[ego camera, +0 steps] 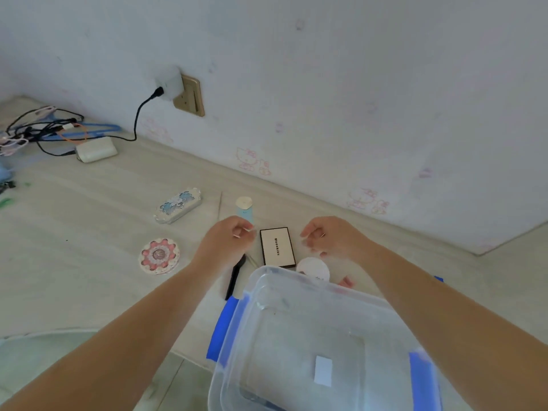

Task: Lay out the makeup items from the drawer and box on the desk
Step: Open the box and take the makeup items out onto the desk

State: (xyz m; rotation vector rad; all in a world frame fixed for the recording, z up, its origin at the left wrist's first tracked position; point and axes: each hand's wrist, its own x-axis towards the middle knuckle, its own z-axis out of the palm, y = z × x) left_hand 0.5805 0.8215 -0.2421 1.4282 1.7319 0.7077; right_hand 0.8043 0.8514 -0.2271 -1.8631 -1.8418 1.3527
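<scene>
Nearest the camera sits one clear plastic box (299, 345) with blue latches (221, 327) on its sides; its interior looks bare apart from one small white label (323, 370) seen through the wall or floor, and whether anything else lies inside cannot be told. Two bare forearms reach over and beside it toward the pale desk (89, 232). One left hand (228, 241) has curled fingers pinching a thin, pale stick-like item (247, 230), too small to identify. One right hand (329, 237) hovers above the desk with fingers loosely curled and holding nothing visible; a ring shows on one finger. Between the two hands lies one flat rectangular palette (278, 247) with a white, black-edged lid. Just beyond the left hand lies one light blue tube (244, 207) with a white cap. Farther left rest one oblong decorated case (178, 206) and one round pink-patterned compact (159, 256), well apart from each other. One black slim item (235, 277) lies beneath the left wrist, beside the box. One round white compact (312, 269) touches the box's far rim, and one small pink item (345, 281) lies partly hidden beside it. At the far left, a tangle of cables (44, 129) and one white charger (96, 149) lie against the wall, below one socket (189, 94) with a plug.
</scene>
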